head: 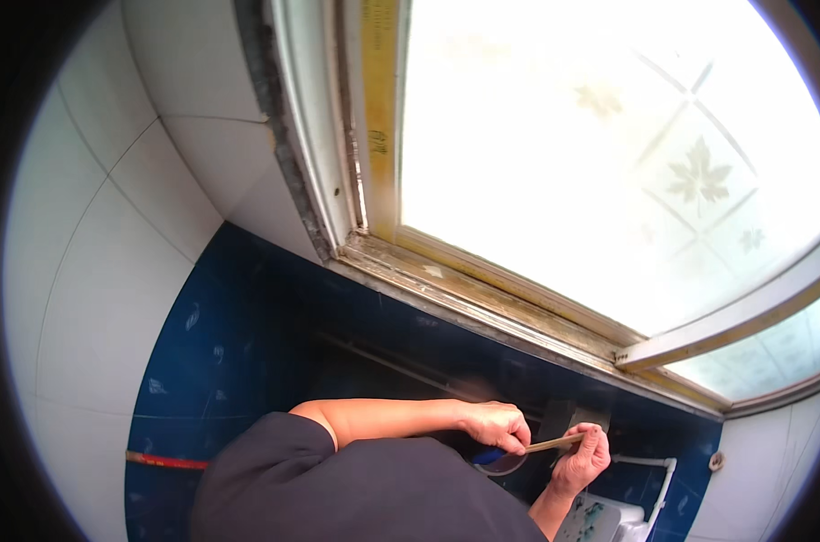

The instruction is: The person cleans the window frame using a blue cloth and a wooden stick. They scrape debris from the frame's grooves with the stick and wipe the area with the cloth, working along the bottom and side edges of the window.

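Note:
Low in the view, my left hand point(499, 425) has its fingers closed at the left end of a thin tan strip or stick point(552, 444). A blue object point(488, 456), its kind unclear, shows just under those fingers, beside a round rim that is partly hidden. My right hand point(583, 457) pinches the strip's other end between thumb and fingers. The strip spans the gap between both hands, slightly tilted.
Above the hands runs a worn, dirty window sill track point(464, 291) below a frosted window pane with leaf patterns point(698, 177). Dark blue tiles point(200, 352) cover the lower wall. At the lower right are a white cistern-like box point(596, 520) and a white pipe point(665, 484).

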A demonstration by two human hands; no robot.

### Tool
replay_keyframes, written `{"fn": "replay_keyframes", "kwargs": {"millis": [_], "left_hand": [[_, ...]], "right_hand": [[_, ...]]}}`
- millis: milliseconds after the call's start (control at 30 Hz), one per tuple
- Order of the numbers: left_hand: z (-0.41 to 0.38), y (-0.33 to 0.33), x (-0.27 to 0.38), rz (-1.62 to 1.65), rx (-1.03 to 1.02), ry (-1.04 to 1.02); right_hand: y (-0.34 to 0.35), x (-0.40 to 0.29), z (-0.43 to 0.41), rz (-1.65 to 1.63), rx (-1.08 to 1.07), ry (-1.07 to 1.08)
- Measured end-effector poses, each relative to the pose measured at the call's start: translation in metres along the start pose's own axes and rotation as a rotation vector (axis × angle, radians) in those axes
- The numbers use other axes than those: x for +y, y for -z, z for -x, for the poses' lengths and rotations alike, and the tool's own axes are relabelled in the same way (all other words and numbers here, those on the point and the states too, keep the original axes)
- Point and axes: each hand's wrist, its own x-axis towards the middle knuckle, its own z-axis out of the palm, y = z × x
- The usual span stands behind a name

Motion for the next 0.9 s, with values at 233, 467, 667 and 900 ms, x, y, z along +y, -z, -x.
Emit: {"fn": "replay_keyframes", "kwargs": {"millis": [233,467,667,900], "left_hand": [[0.046,0.001,-0.036,-0.133,0.124,0.129],[0.091,0.023,-0.020,0.065,0.404,0.129],[0.106,0.023,-0.020,0.399,0.783,-0.028],[0.135,0.045,0.007,0.659,0.962,-0.188]], "right_hand": [[0.013,-0.020,-0.021,0.298,0.055,0.089],[0.089,0.043,0.071,1.713,-0.487,-0.669],[0.009,0.029,0.037,1.413,-0.300,0.110],[-0.145,-0.027,0.042,0.298,-0.741,-0.067]]}}
